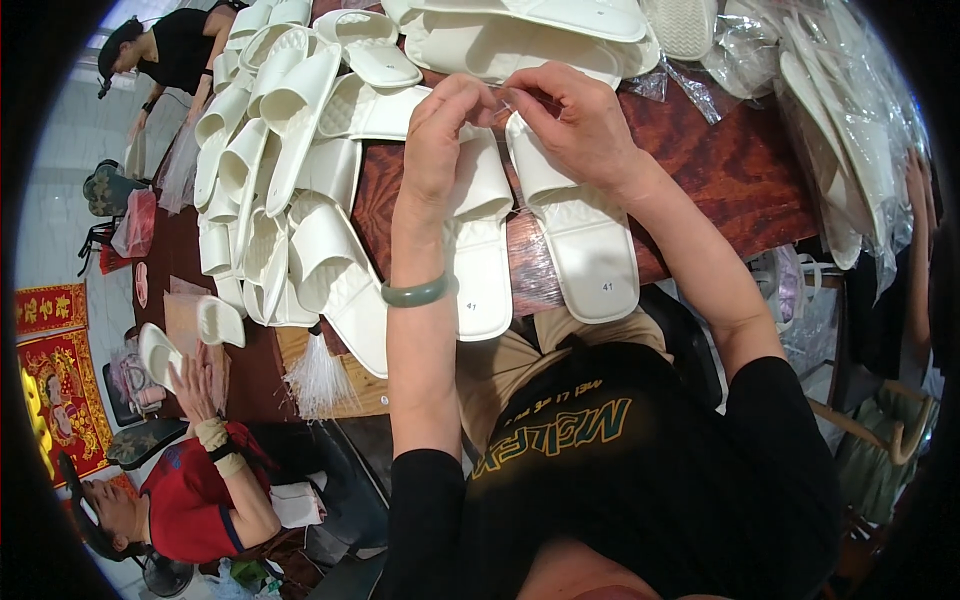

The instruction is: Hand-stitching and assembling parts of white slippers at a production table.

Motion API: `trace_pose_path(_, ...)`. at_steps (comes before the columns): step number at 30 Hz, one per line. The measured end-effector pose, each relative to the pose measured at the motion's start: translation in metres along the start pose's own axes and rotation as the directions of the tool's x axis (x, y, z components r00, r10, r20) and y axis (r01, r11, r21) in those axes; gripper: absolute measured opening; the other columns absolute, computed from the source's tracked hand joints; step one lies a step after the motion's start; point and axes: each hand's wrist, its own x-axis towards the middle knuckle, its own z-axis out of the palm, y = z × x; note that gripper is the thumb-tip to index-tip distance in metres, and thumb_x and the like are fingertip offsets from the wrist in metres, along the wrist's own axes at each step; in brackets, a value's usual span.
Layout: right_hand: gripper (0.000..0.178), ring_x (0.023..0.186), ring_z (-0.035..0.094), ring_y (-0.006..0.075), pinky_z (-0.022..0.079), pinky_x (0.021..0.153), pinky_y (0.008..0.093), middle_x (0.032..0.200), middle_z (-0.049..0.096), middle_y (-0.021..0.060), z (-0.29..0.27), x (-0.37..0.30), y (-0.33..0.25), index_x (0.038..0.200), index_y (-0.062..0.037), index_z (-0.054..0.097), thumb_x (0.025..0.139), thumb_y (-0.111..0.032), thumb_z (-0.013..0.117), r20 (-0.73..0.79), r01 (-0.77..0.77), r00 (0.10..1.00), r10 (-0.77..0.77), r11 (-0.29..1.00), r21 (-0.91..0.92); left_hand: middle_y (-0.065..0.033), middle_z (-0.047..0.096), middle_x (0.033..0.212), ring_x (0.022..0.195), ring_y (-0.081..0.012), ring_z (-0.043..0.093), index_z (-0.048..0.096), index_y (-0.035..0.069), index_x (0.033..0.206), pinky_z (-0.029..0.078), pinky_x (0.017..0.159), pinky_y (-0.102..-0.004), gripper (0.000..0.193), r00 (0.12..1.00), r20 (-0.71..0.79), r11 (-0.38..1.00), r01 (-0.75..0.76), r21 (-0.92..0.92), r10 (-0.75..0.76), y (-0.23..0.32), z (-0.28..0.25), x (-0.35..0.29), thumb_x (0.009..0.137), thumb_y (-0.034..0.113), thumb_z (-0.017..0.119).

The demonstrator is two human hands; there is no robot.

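Observation:
Two white slippers lie side by side in front of me, a left slipper (478, 265) and a right slipper (590, 262), soles toward the table and heels toward my body. Above their toe ends, my left hand (448, 128) and my right hand (578, 122) meet with fingertips pinched close together. Between the fingertips shows a bit of thin clear strand; its ends are hidden by the fingers. A green bangle (413, 292) circles my left wrist. By my left forearm, a bundle of thin clear strands (320, 375) hangs at the table's edge.
Many white slippers (300, 130) are heaped on the left of the dark red table (735, 165), more (510, 45) at the far side. Slippers in clear plastic (835, 130) stand at right. A person in red (195, 500) handles slippers at left; another person (185, 50) bends at far left.

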Motion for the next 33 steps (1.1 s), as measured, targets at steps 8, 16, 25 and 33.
trace_pose_path(8,0.012,0.068,0.062,0.0261,0.048,0.06,0.0321,0.082,0.063,0.0115,0.001,-0.001,0.0,0.091,-0.0038,0.064,0.081,-0.01,0.061,-0.004,-0.022,1.0,0.022,0.999,-0.029,0.0004,0.049,0.074,0.073,-0.0093,0.044,0.058,0.003,0.079,0.034,0.07,-0.021,0.019,0.999,-0.021,0.998,0.044,-0.045,-0.045,0.003,0.007,-0.004,0.088,0.015,0.048)
trace_pose_path(16,0.012,0.069,0.062,0.0262,0.048,0.06,0.0322,0.081,0.063,0.0115,0.002,-0.001,-0.002,0.091,-0.0034,0.064,0.081,-0.009,0.061,-0.004,-0.046,0.999,0.046,0.999,0.004,0.0006,0.049,0.074,0.074,-0.0093,0.044,0.058,0.003,0.082,0.035,0.07,-0.021,0.018,1.0,0.005,1.0,0.002,-0.014,-0.002,0.001,0.002,-0.002,0.089,0.015,0.047)
trace_pose_path(25,0.011,0.068,0.061,0.0271,0.048,0.06,0.0322,0.079,0.063,0.0119,-0.001,-0.001,0.002,0.09,-0.0035,0.064,0.08,-0.008,0.062,-0.018,-0.011,1.0,0.011,1.0,0.001,0.0001,0.049,0.074,0.073,-0.0096,0.044,0.057,0.002,0.08,0.035,0.07,-0.0213,0.016,0.998,0.045,0.998,0.045,-0.032,-0.044,0.002,0.004,-0.001,0.088,0.014,0.048)
trace_pose_path(33,0.013,0.072,0.061,0.0108,0.048,0.065,0.0238,0.081,0.066,0.007,0.003,0.0,-0.003,0.094,0.0019,0.064,0.085,-0.007,0.061,0.089,-0.275,0.96,0.266,0.956,0.107,-0.0044,0.053,0.078,0.07,-0.0118,0.047,0.059,-0.003,0.08,0.039,0.067,-0.0235,0.015,0.997,0.058,0.998,-0.045,0.04,0.042,-0.011,-0.003,0.0,0.082,0.009,0.049)
